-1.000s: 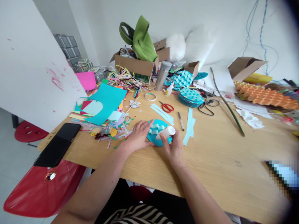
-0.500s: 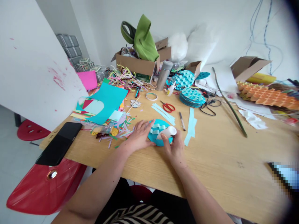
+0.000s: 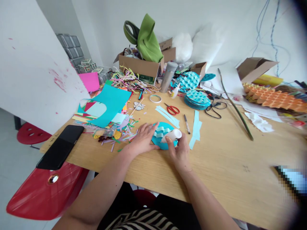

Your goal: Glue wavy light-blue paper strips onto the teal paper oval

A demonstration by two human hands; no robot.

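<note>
Two hands, right [image 3: 179,147] gripping white bottle [image 3: 174,135], left [image 3: 145,138] pressing blue oval [image 3: 161,144]

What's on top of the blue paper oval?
Wavy pale strips lie across the blue paper oval. The left hand covers its left edge; the white bottle and right hand hide some of its right side. What they cover can't be seen.
</note>
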